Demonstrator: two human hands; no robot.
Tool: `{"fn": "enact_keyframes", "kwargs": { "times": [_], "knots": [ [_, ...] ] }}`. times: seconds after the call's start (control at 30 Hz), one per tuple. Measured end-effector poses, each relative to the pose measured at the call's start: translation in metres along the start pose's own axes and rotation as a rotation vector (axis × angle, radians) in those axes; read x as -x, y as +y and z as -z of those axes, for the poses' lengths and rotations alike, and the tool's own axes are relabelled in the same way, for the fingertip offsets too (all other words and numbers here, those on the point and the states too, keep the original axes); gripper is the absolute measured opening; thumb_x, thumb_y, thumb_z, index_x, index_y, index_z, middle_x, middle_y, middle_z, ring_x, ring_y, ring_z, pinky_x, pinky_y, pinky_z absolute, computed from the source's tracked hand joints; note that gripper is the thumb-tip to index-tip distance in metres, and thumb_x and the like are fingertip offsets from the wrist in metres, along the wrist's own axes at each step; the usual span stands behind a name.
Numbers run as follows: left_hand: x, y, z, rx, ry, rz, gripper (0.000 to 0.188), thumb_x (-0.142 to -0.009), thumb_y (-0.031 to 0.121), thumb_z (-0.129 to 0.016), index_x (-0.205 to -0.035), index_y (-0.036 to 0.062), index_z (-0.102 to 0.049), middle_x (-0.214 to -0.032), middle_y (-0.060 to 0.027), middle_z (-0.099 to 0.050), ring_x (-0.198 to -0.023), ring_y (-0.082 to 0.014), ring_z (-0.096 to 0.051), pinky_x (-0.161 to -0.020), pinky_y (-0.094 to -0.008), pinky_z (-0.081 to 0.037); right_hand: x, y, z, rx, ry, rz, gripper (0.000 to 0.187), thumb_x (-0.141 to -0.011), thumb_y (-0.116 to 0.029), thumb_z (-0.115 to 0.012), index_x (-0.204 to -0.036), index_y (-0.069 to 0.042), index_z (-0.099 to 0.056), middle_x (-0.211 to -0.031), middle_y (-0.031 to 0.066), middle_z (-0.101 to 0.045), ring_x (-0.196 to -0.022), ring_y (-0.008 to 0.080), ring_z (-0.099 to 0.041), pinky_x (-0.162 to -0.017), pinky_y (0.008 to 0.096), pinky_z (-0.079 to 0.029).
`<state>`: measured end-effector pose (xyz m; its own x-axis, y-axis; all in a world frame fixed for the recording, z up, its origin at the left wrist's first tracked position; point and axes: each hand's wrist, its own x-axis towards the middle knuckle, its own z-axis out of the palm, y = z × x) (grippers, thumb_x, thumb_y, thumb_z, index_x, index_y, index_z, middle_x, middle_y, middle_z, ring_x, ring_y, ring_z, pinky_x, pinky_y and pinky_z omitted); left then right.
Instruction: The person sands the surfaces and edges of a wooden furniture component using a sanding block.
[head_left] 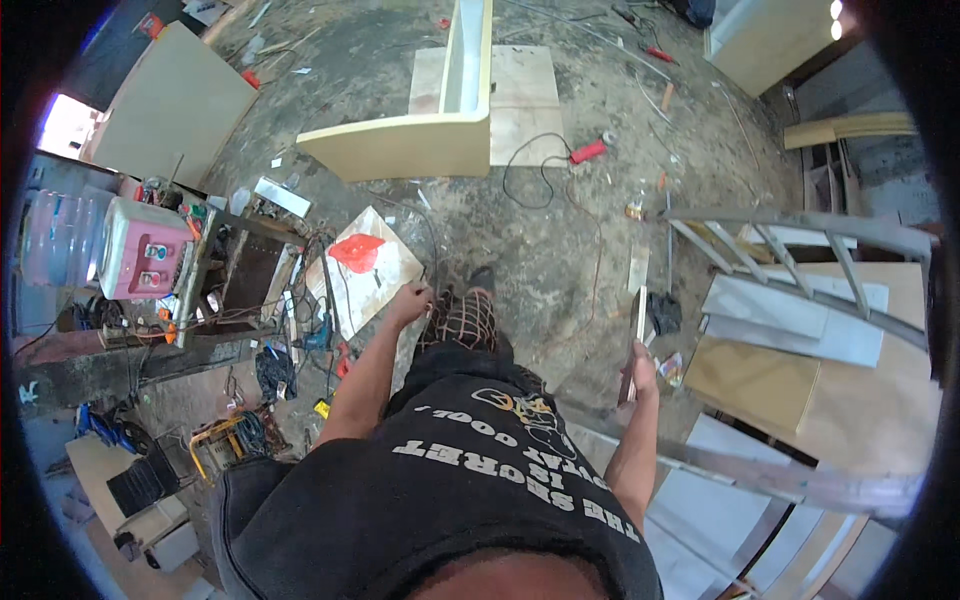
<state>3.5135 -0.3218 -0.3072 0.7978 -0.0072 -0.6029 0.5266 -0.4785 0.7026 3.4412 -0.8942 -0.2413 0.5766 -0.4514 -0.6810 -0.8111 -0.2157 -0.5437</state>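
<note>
- Pale block lettering and a small line drawing mark the person's black shirt; from this view the letters stand upside down.
- The pink-and-white dispenser at left carries small labels, too small to read.
- The right hand has its fingers clamped on a thin, narrow strip, out to the person's right.
- That strip's long axis runs away from the body, its far end veering slightly right, near a dark crumpled bag.
- The left hand has curled fingers near a pale board; I cannot tell whether they grip anything.
</note>
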Motion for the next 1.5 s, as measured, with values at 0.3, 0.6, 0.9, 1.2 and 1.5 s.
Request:
{"fn": "enact_keyframes", "kwargs": {
  "times": [0.3, 0.6, 0.9, 1.2, 1.5],
  "knots": [
    [-0.122, 0.034, -0.02, -0.118, -0.129, 0.182, 0.033, -0.091, 0.029, -0.067, -0.096, -0.002, -0.076, -0.075, -0.0157, -0.073, -0.069, -0.0236, -0.073, -0.064, -0.0368, -0.057, -0.053, 0.059, -0.076, 0.37, -0.231, -0.111, 0.053, -0.104, -0.054, -0.051, -0.106, -0.004, -0.07, -0.084, 0.0086, -0.066, -0.075, 0.022, -0.062, -0.07, 0.0401, -0.049],
    [-0.267, 0.111, 0.015, -0.122, 0.27, -0.025, 0.033, -0.085, 0.029, -0.064, -0.098, 0.0005, -0.074, -0.093, -0.0253, -0.073, -0.089, -0.0408, -0.073, -0.079, -0.0477, -0.056, -0.108, -0.073, -0.037, -0.02, -0.314, -0.331, 0.054, -0.106, -0.051, -0.046, -0.118, -0.003, -0.067, -0.095, 0.01, -0.067, -0.083, 0.0221, -0.063, -0.077, 0.039, -0.05],
    [-0.338, 0.214, 0.073, 0.223, 0.299, 0.024, 0.051, -0.093, 0.026, -0.065, -0.135, -0.003, -0.064, -0.095, -0.0156, -0.076, -0.077, -0.0197, -0.072, -0.07, -0.0355, -0.057, -0.258, -0.284, -0.019, -0.042, -0.412, -0.259, 0.055, -0.109, -0.049, -0.042, -0.13, -0.003, -0.064, -0.105, 0.0115, -0.068, -0.091, 0.0221, -0.063, -0.083, 0.038, -0.05],
    [-0.266, 0.159, -0.008, 0.518, 0.693, 0.542, 0.042, -0.091, 0.03, -0.066, -0.117, -0.0036, -0.072, -0.089, -0.0178, -0.076, -0.075, -0.0248, -0.075, -0.074, -0.0397, -0.058, -0.533, -0.488, -0.026, 0.65, -0.627, 0.143, 0.058, -0.109, -0.05, -0.04, -0.133, -0.003, -0.064, -0.107, 0.0101, -0.069, -0.097, 0.021, -0.063, -0.089, 0.0401, -0.05],
    [-0.23, 0.249, -0.158, 0.512, 0.951, 0.74, 0.032, -0.098, 0.025, -0.062, -0.118, 0.0022, -0.073, -0.089, -0.0166, -0.076, -0.075, -0.026, -0.073, -0.072, -0.0405, -0.056, -0.577, -0.689, -0.136, 0.892, -0.763, 0.166, 0.064, -0.105, -0.056, -0.045, -0.135, -0.002, -0.062, -0.112, 0.0108, -0.069, -0.102, 0.0237, -0.064, -0.094, 0.0384, -0.049]
  ]
}}
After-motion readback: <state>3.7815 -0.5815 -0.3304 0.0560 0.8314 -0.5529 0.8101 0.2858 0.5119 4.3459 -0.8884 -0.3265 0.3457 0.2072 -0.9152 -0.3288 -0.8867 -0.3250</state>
